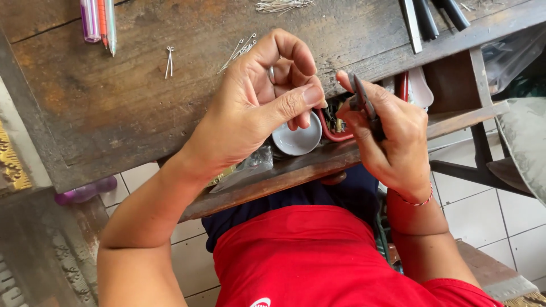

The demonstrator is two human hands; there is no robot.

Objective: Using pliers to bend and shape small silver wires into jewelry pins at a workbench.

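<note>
The right hand (392,136) grips small grey metal pliers (363,102); the left hand (267,96) pinches something tiny, perhaps a thin pin, near the pliers' tip, so bending seems under way and needs steady aim.

A small craft workshop, likely for jewellery work: a worn, stained wooden bench (114,102) carries loose metal pins (242,48), black-handled tools (432,17) at the far right and pens (99,20) at the far left, above a tiled floor (483,204).
</note>
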